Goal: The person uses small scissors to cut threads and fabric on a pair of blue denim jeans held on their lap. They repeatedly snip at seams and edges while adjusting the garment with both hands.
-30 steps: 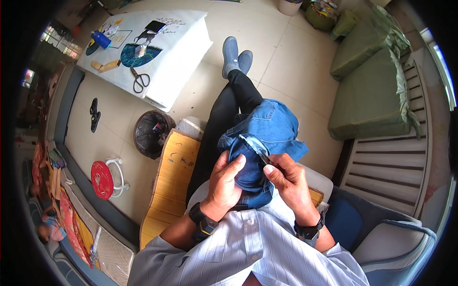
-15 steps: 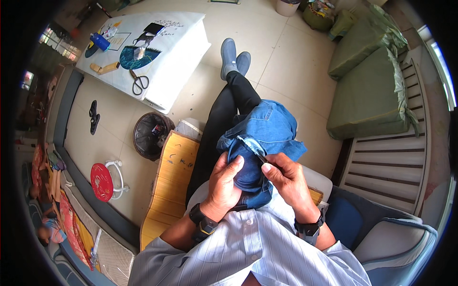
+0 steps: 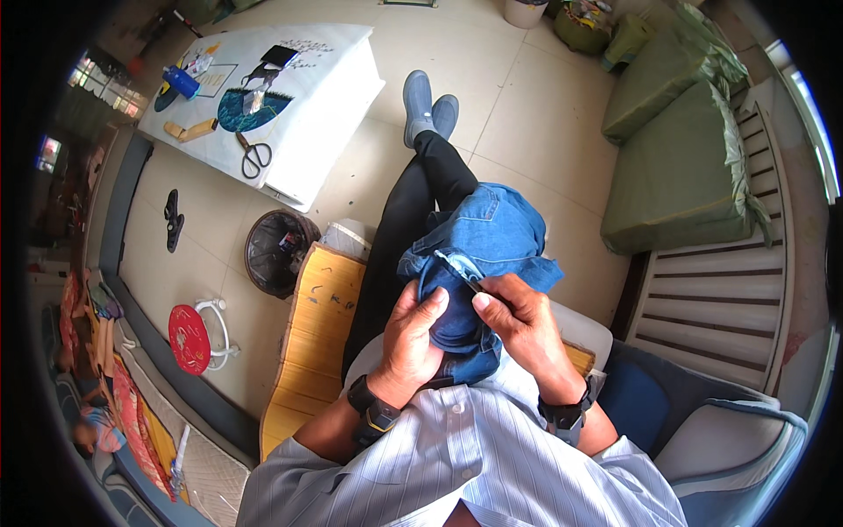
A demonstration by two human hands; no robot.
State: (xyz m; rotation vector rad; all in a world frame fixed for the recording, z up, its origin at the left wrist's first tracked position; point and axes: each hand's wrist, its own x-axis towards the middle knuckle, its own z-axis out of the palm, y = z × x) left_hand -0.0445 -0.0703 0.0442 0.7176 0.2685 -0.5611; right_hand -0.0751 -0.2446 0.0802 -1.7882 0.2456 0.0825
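Right hand (image 3: 518, 321) pinching a small dark tool (image 3: 476, 285), mostly hidden, left hand (image 3: 411, 341) gripping blue denim (image 3: 496, 230) at frame centre, thumb pressed on top, 2 grey shoes (image 3: 417, 107) at upper centre, scissors (image 3: 247, 147) upper left.

white table (image 3: 325, 127) is bearing blue object (image 3: 181, 82); dark sandal (image 3: 173, 221) is lying on floor (image 3: 536, 119); green-covered cushions (image 3: 676, 176) are resting on slatted bench (image 3: 716, 274).
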